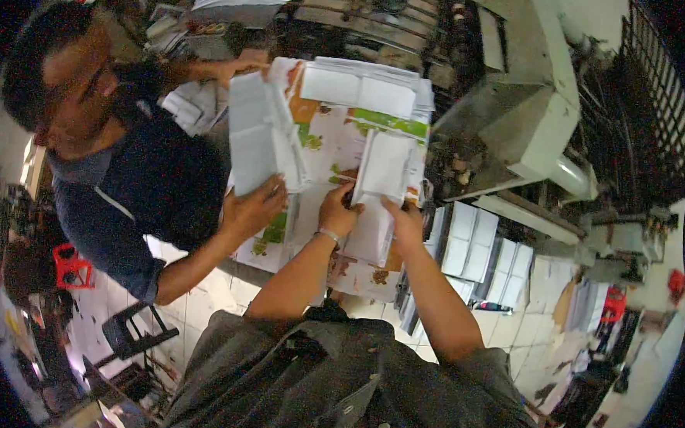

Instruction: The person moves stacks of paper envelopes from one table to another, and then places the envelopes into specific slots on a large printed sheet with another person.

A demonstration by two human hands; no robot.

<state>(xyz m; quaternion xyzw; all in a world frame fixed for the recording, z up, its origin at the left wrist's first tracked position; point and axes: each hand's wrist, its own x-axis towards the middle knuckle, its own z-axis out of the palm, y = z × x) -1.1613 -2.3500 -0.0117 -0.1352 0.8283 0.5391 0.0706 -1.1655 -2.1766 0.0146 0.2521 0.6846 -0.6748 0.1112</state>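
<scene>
My left hand (339, 211) and my right hand (404, 221) grip opposite long sides of a narrow stack of white paper sheets (384, 168). The fingers of both hands are closed along its edges, partly hidden. Under the stack lies a table covered with a printed white sheet (331, 128) with green and orange patches. At the table's left side, a co-worker's hand (254, 209) holds the near end of another tall bundle of white paper (252, 136), tilted beside my stack. More paper stacks (361, 89) lie at the far end of the table.
A co-worker (128, 164) in a dark shirt leans in from the left. Right of the table stands a large pale machine (518, 115). Several paper stacks (469, 240) sit low at the right. A dark stool (135, 331) stands on the tiled floor, lower left.
</scene>
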